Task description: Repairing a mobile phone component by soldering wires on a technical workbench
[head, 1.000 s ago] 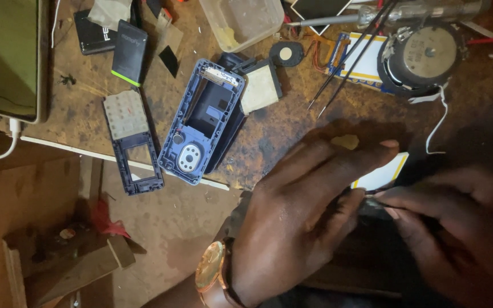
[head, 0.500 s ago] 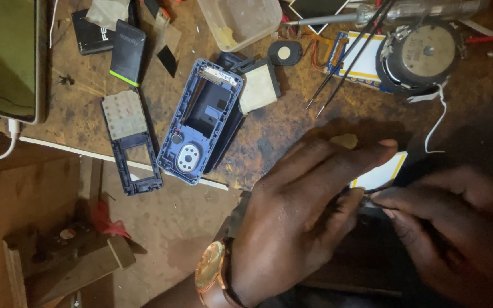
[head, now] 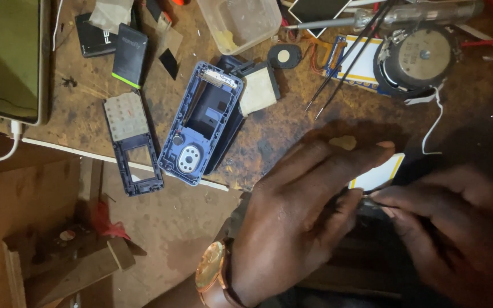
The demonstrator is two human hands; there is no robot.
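Observation:
My left hand (head: 303, 211), with a gold watch (head: 209, 272) at the wrist, is cupped over a small white part with a yellow edge (head: 379, 174), whose corner shows past my fingers. My right hand (head: 446, 228) comes in from the right, thumb and forefinger pinched at a thin metal bit where the two hands meet. What sits under my palms is hidden. A blue phone frame (head: 201, 122) lies open above my left hand, beside a keypad front cover (head: 129, 140).
Worn wooden bench (head: 281, 131) with clutter: a smartphone on a white cable (head: 15, 57), a black battery (head: 129, 54), a clear plastic tub (head: 241, 23), tweezers (head: 346, 60), a round speaker (head: 417, 57), a screwdriver (head: 395, 17). Wood scraps (head: 58, 262) lie lower left.
Both hands stay nearly in place; my fingers have shifted slightly around the small part. The view has drifted a little.

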